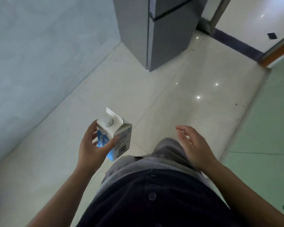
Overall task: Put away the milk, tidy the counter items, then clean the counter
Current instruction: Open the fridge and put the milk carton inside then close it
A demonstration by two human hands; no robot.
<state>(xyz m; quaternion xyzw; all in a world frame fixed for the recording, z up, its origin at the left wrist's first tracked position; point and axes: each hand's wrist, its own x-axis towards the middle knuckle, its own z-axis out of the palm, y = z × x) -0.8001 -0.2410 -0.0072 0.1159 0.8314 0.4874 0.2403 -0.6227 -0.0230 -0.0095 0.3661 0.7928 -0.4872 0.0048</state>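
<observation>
left hand [90,145] wrapped round the milk carton [116,136], right hand [192,143] loose n empty; fridge [154,38] ahead w/ doors shut — milk not stowed yet, counter stuff prob all left

A pale tiled floor [179,99] carried a grey fridge [154,38], which stood at twelve o'clock beside the wall.

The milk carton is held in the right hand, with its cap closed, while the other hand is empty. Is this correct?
Not quite: the head view shows the milk carton held in the left hand, not the right. Its cap is closed, and the other hand, the right hand, is empty.
</observation>
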